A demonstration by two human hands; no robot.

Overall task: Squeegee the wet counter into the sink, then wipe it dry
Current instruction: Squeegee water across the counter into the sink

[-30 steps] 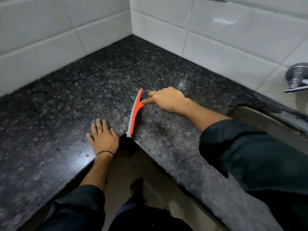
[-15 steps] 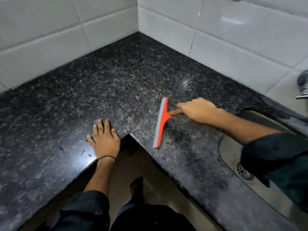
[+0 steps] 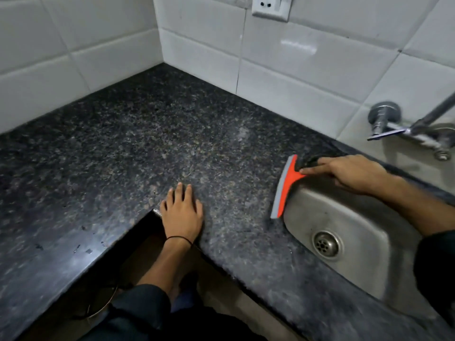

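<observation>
An orange squeegee (image 3: 286, 185) with a grey rubber blade stands on its edge at the left rim of the steel sink (image 3: 364, 264). My right hand (image 3: 349, 172) grips its handle, index finger stretched along it. The blade touches the dark speckled granite counter (image 3: 152, 148) right where it meets the sink. My left hand (image 3: 182, 212) lies flat, fingers apart, on the counter at the inner corner of its L-shaped front edge, holding nothing. The sink's drain (image 3: 326, 244) shows in the basin.
White tiled walls meet in a corner behind the counter. A chrome tap (image 3: 403, 126) juts from the wall above the sink, and a wall socket (image 3: 270, 7) sits higher up. The counter's front edge drops to the floor by my legs.
My right hand has dragged the squeegee rightwards across the counter, from near the inner corner to the sink's left rim. My left hand stays flat at the corner.
</observation>
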